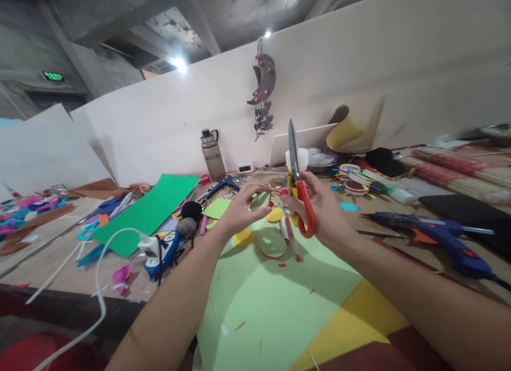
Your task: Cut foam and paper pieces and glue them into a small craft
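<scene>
In the head view my right hand grips a pair of scissors with orange handles, its blades pointing up. A narrow yellow piece shows beside the handles; I cannot tell whether it belongs to them. My left hand hovers over the work surface, thumb and fingers apart. Just beyond it a green oval piece shows between thumb and fingers, and contact is unclear. Below the hands lie a pale green disc with a red edge, yellow round pieces and a marker-like stick on a pale green sheet.
To the right lies a blue glue gun. On the left are a bright green sheet, a blue power strip with a white cable, and a black ball. A bottle stands by the white partition.
</scene>
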{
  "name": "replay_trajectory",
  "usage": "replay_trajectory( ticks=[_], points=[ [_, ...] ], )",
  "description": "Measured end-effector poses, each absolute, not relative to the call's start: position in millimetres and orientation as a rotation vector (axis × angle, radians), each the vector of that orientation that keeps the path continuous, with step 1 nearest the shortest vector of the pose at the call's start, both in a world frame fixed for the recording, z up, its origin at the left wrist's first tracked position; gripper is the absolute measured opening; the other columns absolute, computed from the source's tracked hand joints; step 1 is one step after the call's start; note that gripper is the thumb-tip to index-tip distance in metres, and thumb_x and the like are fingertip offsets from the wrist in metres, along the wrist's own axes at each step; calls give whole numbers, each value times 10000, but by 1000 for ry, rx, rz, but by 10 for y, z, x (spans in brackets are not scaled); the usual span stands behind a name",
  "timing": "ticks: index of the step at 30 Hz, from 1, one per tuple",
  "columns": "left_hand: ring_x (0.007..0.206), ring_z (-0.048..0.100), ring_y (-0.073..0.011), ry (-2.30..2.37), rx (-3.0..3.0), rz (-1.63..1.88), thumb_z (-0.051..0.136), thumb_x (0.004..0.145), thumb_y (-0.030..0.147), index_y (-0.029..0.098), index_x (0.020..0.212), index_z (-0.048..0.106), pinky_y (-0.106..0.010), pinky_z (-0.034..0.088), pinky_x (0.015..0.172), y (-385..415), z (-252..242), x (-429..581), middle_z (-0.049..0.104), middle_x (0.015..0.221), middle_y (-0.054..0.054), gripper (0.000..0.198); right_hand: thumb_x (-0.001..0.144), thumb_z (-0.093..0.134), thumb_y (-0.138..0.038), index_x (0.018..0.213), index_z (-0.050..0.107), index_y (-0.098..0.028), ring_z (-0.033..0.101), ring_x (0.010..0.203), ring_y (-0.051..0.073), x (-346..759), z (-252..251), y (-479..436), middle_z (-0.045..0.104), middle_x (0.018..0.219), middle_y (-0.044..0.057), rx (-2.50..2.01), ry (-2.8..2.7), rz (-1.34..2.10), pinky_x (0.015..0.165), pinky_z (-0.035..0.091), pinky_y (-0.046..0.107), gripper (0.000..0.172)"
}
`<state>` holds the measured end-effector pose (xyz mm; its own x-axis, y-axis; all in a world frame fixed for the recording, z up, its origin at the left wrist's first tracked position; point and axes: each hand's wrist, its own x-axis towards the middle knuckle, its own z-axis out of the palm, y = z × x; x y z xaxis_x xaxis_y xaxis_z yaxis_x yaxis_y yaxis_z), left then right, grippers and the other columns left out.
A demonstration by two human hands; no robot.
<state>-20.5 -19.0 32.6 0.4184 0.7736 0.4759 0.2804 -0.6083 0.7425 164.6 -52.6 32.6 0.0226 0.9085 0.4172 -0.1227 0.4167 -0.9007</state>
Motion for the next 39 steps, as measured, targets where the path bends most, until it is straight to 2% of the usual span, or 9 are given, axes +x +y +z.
replay_trajectory(
  ticks=[4, 8, 15, 20, 27, 30, 33, 35, 39],
  points=[
    [1086, 577, -247, 831, 1702, 1191, 732, 742, 366, 227, 1106, 698, -326, 490, 874, -141, 294, -208, 645, 1148, -86, 390, 695, 758, -429, 1082, 530, -240, 446, 498, 83, 1678, 366, -526, 526, 721, -62, -784, -1254, 1079, 455, 394, 236, 488],
    [929, 627, -192, 660, 1290, 1282, 674, 767, 340, 222, 1132, 657, -366, 544, 843, -88, 304, -231, 668, 1037, -53, 385, 694, 760, -450, 1090, 545, -247, 412, 491, 74, 1658, 377, -528, 500, 725, -63, -745, -1278, 1097, 426, 346, 226, 494],
    [1035, 659, -238, 623, 997, 1370, 566, 832, 344, 198, 1063, 644, -426, 558, 883, -25, 354, -271, 701, 1078, -62, 284, 752, 687, -535, 1201, 485, -288, 419, 518, 102, 1603, 286, -461, 494, 697, -67, -775, -1422, 1050, 463, 373, 240, 550],
    [1070, 638, -211, 538, 1036, 1366, 641, 835, 379, 227, 1072, 635, -402, 550, 903, -70, 340, -230, 685, 1131, -42, 281, 758, 696, -518, 1158, 484, -278, 426, 495, 100, 1626, 192, -383, 484, 667, -80, -869, -1431, 1066, 454, 371, 238, 512],
    [1112, 608, -195, 463, 1252, 1221, 803, 701, 325, 266, 1228, 604, -305, 507, 923, -177, 273, -131, 615, 1284, -64, 566, 670, 772, -507, 1108, 467, -249, 539, 557, 129, 1587, 209, -433, 568, 712, -53, -862, -1324, 1164, 505, 460, 259, 594],
    [1116, 605, -196, 468, 1273, 1210, 816, 686, 323, 275, 1237, 599, -313, 489, 956, -165, 260, -137, 621, 1270, -63, 594, 673, 773, -492, 1122, 480, -245, 564, 581, 143, 1628, 216, -410, 587, 732, -38, -920, -1350, 1112, 511, 480, 269, 590],
    [1075, 621, -193, 503, 1277, 1236, 813, 693, 328, 287, 1216, 592, -346, 501, 950, -131, 256, -175, 645, 1202, -49, 568, 741, 715, -493, 1090, 548, -231, 595, 618, 162, 1702, 154, -304, 631, 749, -5, -1003, -1452, 996, 535, 486, 281, 467],
    [1043, 628, -191, 511, 1280, 1249, 800, 713, 325, 281, 1193, 593, -391, 511, 951, -110, 256, -200, 645, 1174, -40, 525, 767, 693, -484, 1063, 584, -229, 632, 703, 182, 1734, 98, -228, 676, 821, 23, -1007, -1514, 917, 605, 508, 300, 405],
    [1060, 612, -187, 505, 1279, 1254, 797, 717, 280, 299, 1214, 583, -436, 500, 983, -89, 254, -218, 590, 1285, -26, 542, 768, 683, -481, 1036, 585, -228, 608, 643, 170, 1716, 71, -197, 652, 741, 2, -951, -1492, 973, 556, 475, 277, 381]
  ],
)
